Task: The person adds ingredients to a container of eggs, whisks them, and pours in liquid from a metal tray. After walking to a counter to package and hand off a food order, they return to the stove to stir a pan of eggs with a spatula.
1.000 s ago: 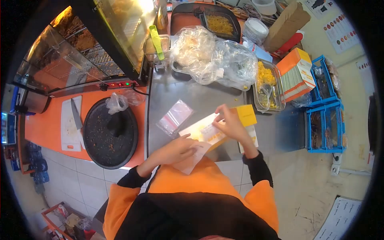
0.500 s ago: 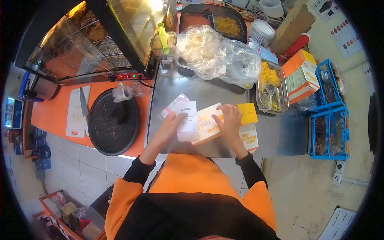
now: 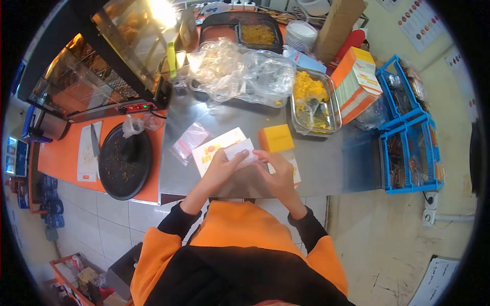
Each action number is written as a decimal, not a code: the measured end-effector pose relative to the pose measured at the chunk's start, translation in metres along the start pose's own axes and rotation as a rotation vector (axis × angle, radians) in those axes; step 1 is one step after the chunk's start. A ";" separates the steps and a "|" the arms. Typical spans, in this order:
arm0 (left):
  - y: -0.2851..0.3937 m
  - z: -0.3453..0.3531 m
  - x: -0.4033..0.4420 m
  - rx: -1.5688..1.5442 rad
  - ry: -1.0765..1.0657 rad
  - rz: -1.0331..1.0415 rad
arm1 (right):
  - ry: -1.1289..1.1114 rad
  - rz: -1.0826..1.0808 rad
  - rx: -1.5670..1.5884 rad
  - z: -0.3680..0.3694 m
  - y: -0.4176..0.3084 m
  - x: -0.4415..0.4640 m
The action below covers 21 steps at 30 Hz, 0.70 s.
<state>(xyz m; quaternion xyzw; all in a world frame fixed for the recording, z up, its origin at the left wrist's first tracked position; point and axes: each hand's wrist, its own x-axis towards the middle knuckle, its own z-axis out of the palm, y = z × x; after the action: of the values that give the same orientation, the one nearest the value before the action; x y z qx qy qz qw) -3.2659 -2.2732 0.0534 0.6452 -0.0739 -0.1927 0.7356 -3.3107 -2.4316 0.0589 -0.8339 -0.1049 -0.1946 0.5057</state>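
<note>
A white paper receipt (image 3: 241, 149), now folded smaller, is gripped by my left hand (image 3: 220, 171). My right hand (image 3: 278, 176) pinches the slip's right edge with thumb and fingertips. Under and left of the paper, a white box with orange and yellow print (image 3: 212, 147) lies on the steel counter (image 3: 196, 109). Beside that box is a small clear plastic bag with pinkish contents (image 3: 191, 142). Behind my right hand sits a yellow box (image 3: 276, 137), with a white printed box (image 3: 292, 162) partly hidden by that hand.
Along the back are a plastic-wrapped tray (image 3: 265, 74), a glass dish of yellow food (image 3: 334, 104) and a stack of folded cartons (image 3: 357, 84). Blue baskets (image 3: 408, 153) stand right. A heated display case (image 3: 87, 109), round black tray (image 3: 126, 166) and knife (image 3: 95, 140) are left.
The receipt has been folded. My right hand has left the printed box and taken the paper's edge. That box now lies farther left, and the view has shifted.
</note>
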 end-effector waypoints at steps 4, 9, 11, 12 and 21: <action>-0.014 0.022 0.003 0.036 -0.044 -0.143 | 0.019 0.061 0.046 -0.024 0.011 -0.015; -0.026 0.046 0.000 0.237 -0.030 0.022 | 0.044 -0.005 -0.011 -0.036 0.030 -0.035; -0.023 0.056 -0.004 0.301 -0.013 0.083 | 0.009 0.000 -0.037 -0.040 0.037 -0.042; -0.019 0.060 -0.005 0.333 -0.005 0.115 | 0.020 0.045 0.018 -0.041 0.035 -0.043; -0.011 0.066 -0.007 0.432 -0.165 0.069 | 0.059 0.194 0.139 -0.052 0.035 -0.052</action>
<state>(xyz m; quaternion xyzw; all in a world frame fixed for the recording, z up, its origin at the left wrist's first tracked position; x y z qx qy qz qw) -3.2982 -2.3319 0.0538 0.7667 -0.1953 -0.1992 0.5783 -3.3561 -2.4922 0.0300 -0.7969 -0.0219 -0.1615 0.5817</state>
